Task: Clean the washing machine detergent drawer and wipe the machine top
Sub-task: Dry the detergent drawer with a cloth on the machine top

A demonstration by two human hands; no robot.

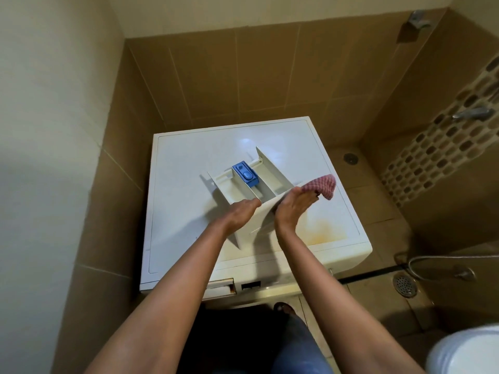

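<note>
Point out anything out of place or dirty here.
The detergent drawer is out of its slot, lying askew on the machine top, gripped by the left hand; the right hand holds a pink cloth. An orange-brown stain marks the top's front right.

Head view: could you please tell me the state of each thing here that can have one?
detergent drawer: out of the machine, lying on the machine top, gripped by the left hand.
blue insert: seated in the drawer's middle compartment.
cloth: bunched, held by the right hand at the drawer's edge.
drawer slot: open, drawer out.
machine top: yellow-stained at front right.
</note>
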